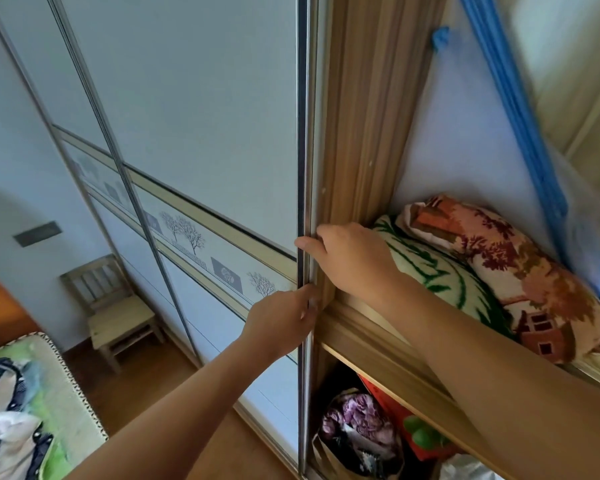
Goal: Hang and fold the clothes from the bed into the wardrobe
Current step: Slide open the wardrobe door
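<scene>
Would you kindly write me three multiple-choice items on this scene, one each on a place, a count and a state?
1. Where does the wooden chair stand?
A. On the bed
B. On the floor by the wardrobe
C. Inside the wardrobe

2. How many hands grip the edge of the sliding door?
A. None
B. One
C. Two

3. The shelf section at the right is:
A. Open
B. Covered by a door
C. Boarded up

Answers: 1 B, its legs rest on the floor; 2 C, left hand and right hand both hold it; 3 A, folded blankets show.
</scene>
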